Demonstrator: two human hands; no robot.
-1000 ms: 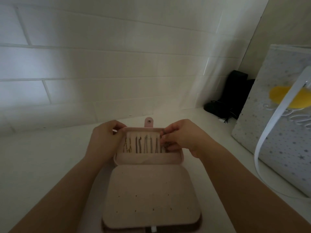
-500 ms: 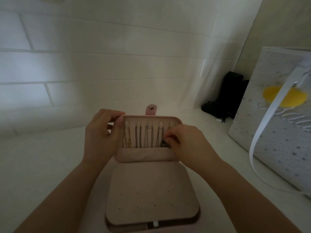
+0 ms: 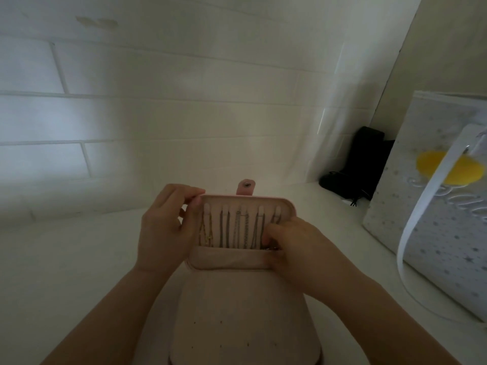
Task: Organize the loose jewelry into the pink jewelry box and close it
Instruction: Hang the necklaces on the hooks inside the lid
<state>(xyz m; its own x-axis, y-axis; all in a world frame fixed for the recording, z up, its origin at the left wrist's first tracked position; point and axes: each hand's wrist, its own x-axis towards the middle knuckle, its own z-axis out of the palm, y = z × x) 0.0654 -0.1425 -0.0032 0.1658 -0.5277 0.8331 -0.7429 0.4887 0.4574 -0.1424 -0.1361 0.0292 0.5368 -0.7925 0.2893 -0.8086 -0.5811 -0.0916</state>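
Note:
The pink jewelry box (image 3: 245, 309) lies open on the white counter, its lid (image 3: 232, 259) raised upright toward the wall. Several necklace chains (image 3: 238, 229) hang from hooks inside the lid into a pocket along its lower edge. A snap tab (image 3: 246, 187) sticks up above the lid. My left hand (image 3: 164, 227) grips the lid's upper left corner. My right hand (image 3: 292, 245) pinches the end of the rightmost chain at the pocket's mouth. The box's lower flap shows rows of small earring holes.
A white gift bag (image 3: 432, 206) with stars, a yellow disc and a white ribbon handle stands at the right. A black object (image 3: 358, 164) with a cord sits in the back right corner. A white tiled wall (image 3: 158, 114) rises just behind the box.
The lid has been raised more upright and the view has tilted up. My right hand slid down from the hooks to the pocket edge at the chain's lower end.

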